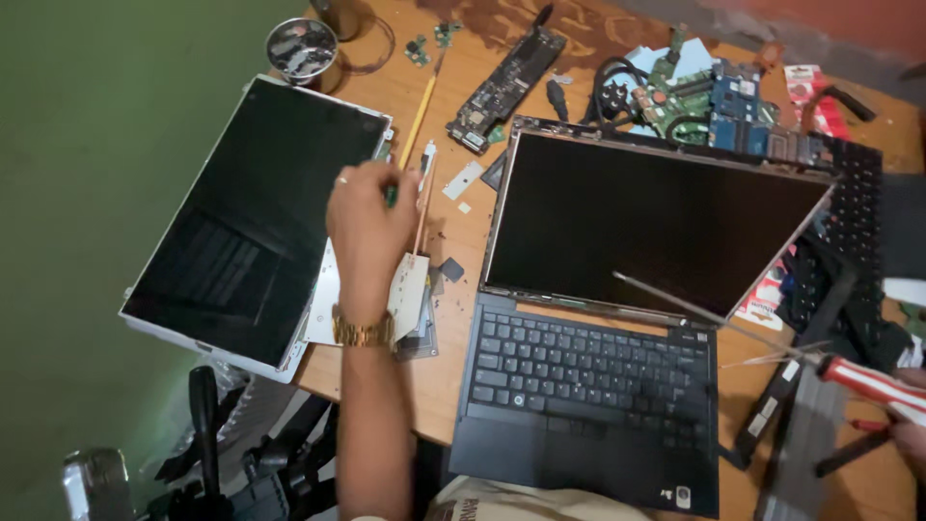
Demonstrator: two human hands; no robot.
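Note:
An open black laptop (617, 318) lies on the wooden table, its dark screen (656, 217) without a bezel. My left hand (365, 232), with a ring and a gold wristwatch, reaches over the table between the laptop and a loose screen panel (251, 212); its fingers close around something green near a flat cable, only partly visible. My right hand (907, 434) is at the right edge, holding a long screwdriver (733, 328) with a red and white handle. The shaft points toward the laptop's hinge.
Circuit boards (714, 101), a long narrow board (502, 82), a yellow pencil (418, 121), a round tin (302, 48) and a black keyboard (849, 232) crowd the far and right table. Small parts lie beside the left hand. Black tools sit below the table's near-left edge.

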